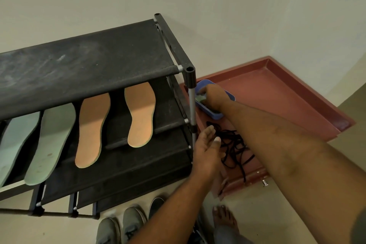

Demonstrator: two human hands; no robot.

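Setting: pale cream wall (237, 6) and pale floor (346, 154), seen from above, with a reddish-brown tray (287, 95) lying on the floor in the corner.
Blue container (214, 114): small and oblong, with rounded corners and low walls. It sits on the reddish-brown tray, just beside the front corner post of the shoe rack (99, 61).
Pale green piece (201, 98): small, soft-looking and mostly hidden. It lies inside the blue container, at its left side.
Right hand (214, 95): reaches down into the blue container, fingers curled round the pale green piece and covering most of it.
Left hand (208, 148): relaxed and holding nothing, fingers straight, hovering beside the rack post. It is nearer the viewer than the container.
Black laces (233, 144): a tangled heap on the reddish-brown tray, between the two arms, near the container's closer end.
Shoe rack: black fabric shelves on the left. Two pale green insoles (49, 144) and two orange insoles (93, 128) lean on a lower shelf.
Foreground: grey shoes (130, 222) and a bare foot (223, 218) on the floor.
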